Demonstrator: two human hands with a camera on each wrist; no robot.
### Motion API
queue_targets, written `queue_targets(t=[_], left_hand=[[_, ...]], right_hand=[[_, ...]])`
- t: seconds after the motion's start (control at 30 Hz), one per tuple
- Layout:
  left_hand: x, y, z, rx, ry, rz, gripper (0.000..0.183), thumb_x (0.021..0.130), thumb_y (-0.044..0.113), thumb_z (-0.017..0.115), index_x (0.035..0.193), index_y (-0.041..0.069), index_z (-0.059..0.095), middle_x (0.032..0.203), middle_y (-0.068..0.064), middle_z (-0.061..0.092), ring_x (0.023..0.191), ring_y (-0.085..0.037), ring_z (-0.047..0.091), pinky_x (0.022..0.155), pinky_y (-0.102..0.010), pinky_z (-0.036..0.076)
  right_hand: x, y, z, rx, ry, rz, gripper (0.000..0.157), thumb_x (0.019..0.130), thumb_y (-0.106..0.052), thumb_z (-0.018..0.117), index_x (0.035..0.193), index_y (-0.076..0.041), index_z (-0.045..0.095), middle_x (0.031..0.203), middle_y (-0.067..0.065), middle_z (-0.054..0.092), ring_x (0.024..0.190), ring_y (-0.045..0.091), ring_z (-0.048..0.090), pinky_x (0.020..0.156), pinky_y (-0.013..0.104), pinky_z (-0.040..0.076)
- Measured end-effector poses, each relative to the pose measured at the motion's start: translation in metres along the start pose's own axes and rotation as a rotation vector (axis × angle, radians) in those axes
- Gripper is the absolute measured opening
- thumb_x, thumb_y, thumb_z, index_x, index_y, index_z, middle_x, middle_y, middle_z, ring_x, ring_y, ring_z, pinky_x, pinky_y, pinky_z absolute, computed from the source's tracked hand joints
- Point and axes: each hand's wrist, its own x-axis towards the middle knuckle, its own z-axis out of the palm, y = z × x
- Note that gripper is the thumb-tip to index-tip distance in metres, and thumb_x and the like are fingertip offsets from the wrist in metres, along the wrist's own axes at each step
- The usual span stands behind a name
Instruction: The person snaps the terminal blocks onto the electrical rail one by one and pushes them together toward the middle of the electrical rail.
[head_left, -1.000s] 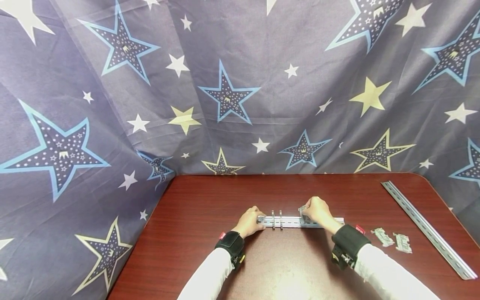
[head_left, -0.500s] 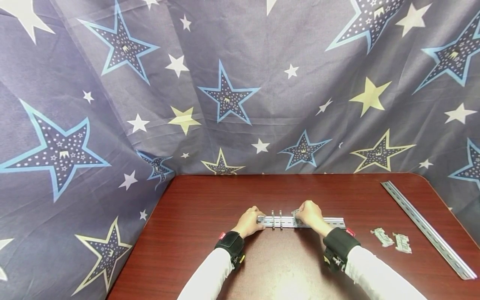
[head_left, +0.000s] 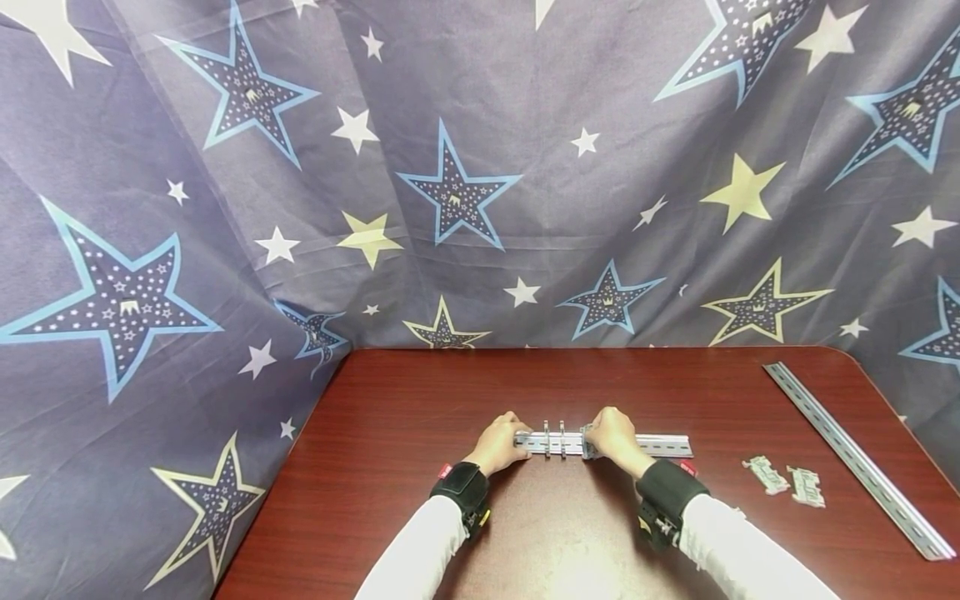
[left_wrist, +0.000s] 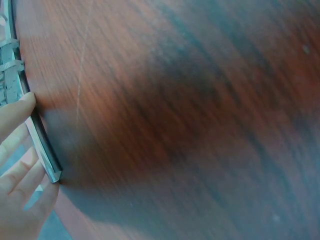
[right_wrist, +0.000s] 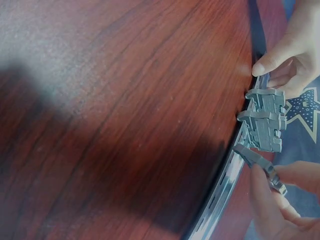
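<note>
A slotted metal DIN rail (head_left: pixel 663 446) lies lengthwise across the table. My left hand (head_left: pixel 497 444) grips its left end, with the thumb (left_wrist: pixel 25 102) on the near edge and the fingers along the far side. Two thin grey terminal blocks (right_wrist: pixel 270 127) stand upright across the rail, a little right of that hand. My right hand (head_left: pixel 615 437) pinches another grey terminal block (right_wrist: pixel 259 162) between thumb and fingers. In the right wrist view this block is tilted, its lower end at the rail's near edge, just beside the two standing blocks.
Two loose terminal blocks (head_left: pixel 767 475) lie flat on the table to the right of the rail. Farther right a longer DIN rail (head_left: pixel 855 458) lies slantwise on the reddish-brown tabletop (head_left: pixel 420 383). A star-patterned curtain (head_left: pixel 480 275) hangs behind and along the left side.
My right hand has moved left along the rail with the pinched terminal block, coming closer to the two standing blocks. The left hand has stayed on the rail's end.
</note>
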Motion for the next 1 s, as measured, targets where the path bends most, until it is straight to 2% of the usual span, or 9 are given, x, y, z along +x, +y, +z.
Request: queue_targets(t=[0.17,0.4,0.53,0.77,1.0], left_hand=[[0.000,0.000,0.001,-0.006,0.011,0.014,0.034,0.064,0.019,0.075,0.095,0.009,0.068,0.088,-0.004,0.055,0.084,-0.018,0.052,0.070,-0.027,0.042],[0.000,-0.001,0.002,0.005,0.019,0.025,0.034,0.064,0.019,0.076,0.095,0.008,0.068,0.089,-0.005,0.055,0.084,-0.019,0.052,0.072,-0.028,0.042],[0.000,-0.001,0.002,0.000,0.019,0.023,0.034,0.064,0.018,0.076,0.095,0.008,0.068,0.088,-0.005,0.055,0.084,-0.019,0.052,0.072,-0.028,0.042],[-0.001,-0.001,0.002,0.010,0.021,0.019,0.033,0.064,0.019,0.075,0.095,0.010,0.068,0.087,-0.004,0.054,0.083,-0.018,0.052,0.070,-0.027,0.043],[-0.001,0.001,0.000,0.000,0.012,0.017,0.032,0.065,0.018,0.075,0.095,0.009,0.068,0.088,-0.005,0.054,0.083,-0.019,0.052,0.071,-0.028,0.043]], right_hand=[[0.002,0.000,0.004,-0.020,-0.001,-0.003,0.009,0.061,-0.005,0.061,0.056,-0.004,0.054,0.055,0.002,0.052,0.057,0.019,0.052,0.059,0.036,0.045],[0.003,-0.001,0.009,-0.033,0.017,-0.045,0.022,0.060,-0.003,0.061,0.048,-0.009,0.045,0.049,-0.002,0.043,0.053,0.017,0.046,0.055,0.036,0.043],[0.004,-0.002,0.011,-0.034,0.015,-0.039,0.026,0.061,-0.001,0.060,0.046,-0.011,0.040,0.048,-0.003,0.040,0.052,0.017,0.045,0.054,0.035,0.042],[0.005,-0.006,0.014,-0.053,0.025,-0.025,0.028,0.062,0.000,0.059,0.046,-0.011,0.039,0.047,-0.001,0.042,0.052,0.019,0.048,0.056,0.037,0.044],[0.004,-0.011,0.016,-0.070,0.059,-0.064,0.023,0.062,0.003,0.054,0.047,-0.009,0.042,0.050,0.004,0.050,0.054,0.022,0.051,0.056,0.041,0.045]])
